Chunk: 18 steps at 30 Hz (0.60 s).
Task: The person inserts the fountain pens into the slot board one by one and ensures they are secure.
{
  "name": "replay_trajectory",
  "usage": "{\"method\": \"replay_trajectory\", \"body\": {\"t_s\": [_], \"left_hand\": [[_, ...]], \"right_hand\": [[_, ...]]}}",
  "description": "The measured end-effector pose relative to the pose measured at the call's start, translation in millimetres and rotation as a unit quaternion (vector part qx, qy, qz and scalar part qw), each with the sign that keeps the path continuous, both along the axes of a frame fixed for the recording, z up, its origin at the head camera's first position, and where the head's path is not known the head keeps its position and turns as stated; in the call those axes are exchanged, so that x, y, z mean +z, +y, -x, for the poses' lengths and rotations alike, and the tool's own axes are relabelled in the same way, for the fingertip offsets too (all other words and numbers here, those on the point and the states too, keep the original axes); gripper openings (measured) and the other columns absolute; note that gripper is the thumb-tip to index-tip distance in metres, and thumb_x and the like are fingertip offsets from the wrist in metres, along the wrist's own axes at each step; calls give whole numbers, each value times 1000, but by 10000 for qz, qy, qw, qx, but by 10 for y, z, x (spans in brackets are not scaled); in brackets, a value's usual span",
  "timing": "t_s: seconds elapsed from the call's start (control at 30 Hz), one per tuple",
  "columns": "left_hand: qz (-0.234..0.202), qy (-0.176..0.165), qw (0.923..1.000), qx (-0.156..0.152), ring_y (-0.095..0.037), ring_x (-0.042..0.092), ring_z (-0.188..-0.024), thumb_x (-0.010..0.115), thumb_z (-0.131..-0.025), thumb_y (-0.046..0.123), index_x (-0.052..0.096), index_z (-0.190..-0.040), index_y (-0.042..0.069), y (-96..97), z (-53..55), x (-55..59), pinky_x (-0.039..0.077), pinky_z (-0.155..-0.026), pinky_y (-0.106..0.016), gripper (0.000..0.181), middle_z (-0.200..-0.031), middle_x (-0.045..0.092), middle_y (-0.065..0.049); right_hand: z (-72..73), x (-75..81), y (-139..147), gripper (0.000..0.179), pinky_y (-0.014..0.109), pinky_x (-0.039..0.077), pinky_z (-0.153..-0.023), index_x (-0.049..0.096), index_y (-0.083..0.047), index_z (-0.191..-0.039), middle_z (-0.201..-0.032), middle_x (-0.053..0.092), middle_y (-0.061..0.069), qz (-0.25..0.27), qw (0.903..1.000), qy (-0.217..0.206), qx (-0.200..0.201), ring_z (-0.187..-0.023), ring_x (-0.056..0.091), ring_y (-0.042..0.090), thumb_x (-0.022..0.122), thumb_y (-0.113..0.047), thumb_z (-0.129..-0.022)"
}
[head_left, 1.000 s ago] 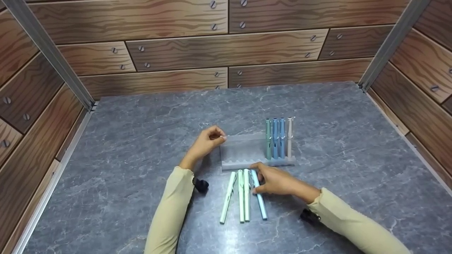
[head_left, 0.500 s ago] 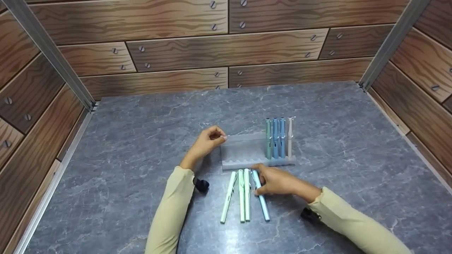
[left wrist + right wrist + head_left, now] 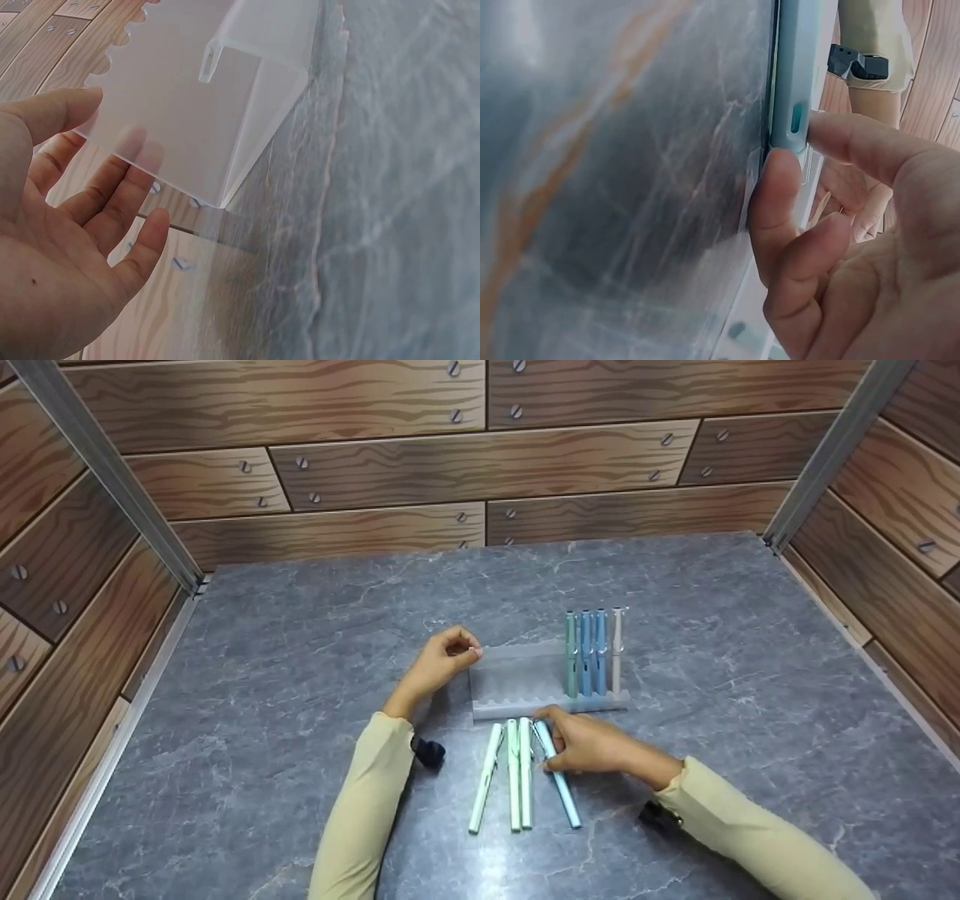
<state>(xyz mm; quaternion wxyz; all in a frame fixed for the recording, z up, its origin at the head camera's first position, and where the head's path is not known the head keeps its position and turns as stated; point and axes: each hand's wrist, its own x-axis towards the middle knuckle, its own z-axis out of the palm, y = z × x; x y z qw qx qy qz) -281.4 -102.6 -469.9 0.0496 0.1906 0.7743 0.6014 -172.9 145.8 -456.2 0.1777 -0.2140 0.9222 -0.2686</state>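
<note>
Blue pen [image 3: 564, 792] is pinched by the right hand [image 3: 589, 743], clear rack [image 3: 517, 676] by left hand [image 3: 437, 662].

Left hand [image 3: 439, 664]: pinching at thumb | right hand [image 3: 589, 744]: fingers curled, pinching

The rack [image 3: 517, 675] was milky-clear. It held a muted green pen [image 3: 571, 660], two blue pens [image 3: 586, 652] and an off-white pen [image 3: 616, 660]; the loose ones were three mint pens [image 3: 514, 787] and a light blue pen [image 3: 566, 797]. White veins marbled the grey table [image 3: 322, 637], with a rusty-orange streak [image 3: 577, 142]. The walls [image 3: 562, 469] had striped brown wood grain and grey screws [image 3: 516, 412]. Sleeves [image 3: 360, 802] were pale yellow, wrist cameras [image 3: 430, 753] black.
</note>
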Motion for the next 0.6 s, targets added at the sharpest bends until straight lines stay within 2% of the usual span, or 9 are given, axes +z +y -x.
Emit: {"method": "replay_trajectory", "body": {"t_s": [0.33, 0.6], "left_hand": [[208, -73, 9997, 109, -7, 53, -75, 66, -88, 8, 61, -94, 1, 1, -4, 21, 43, -69, -21, 10, -86, 60, 5], [116, -45, 9999, 40, -8, 51, -75, 65, -89, 7, 61, -96, -1, 0, 8, 12, 42, -69, -22, 12, -85, 58, 6]], "right_hand": [[-6, -2, 30, 64, 23, 40, -50, 45, -5, -132, -71, 56, -2, 410, 9988, -152, 205, -52, 52, 7, 76, -12, -77], [18, 39, 51, 67, 24, 44, -51, 41, -5, -137, -74, 57, 0, 642, 9968, -286, 368, -55, 52, 7, 71, -6, -78]]}}
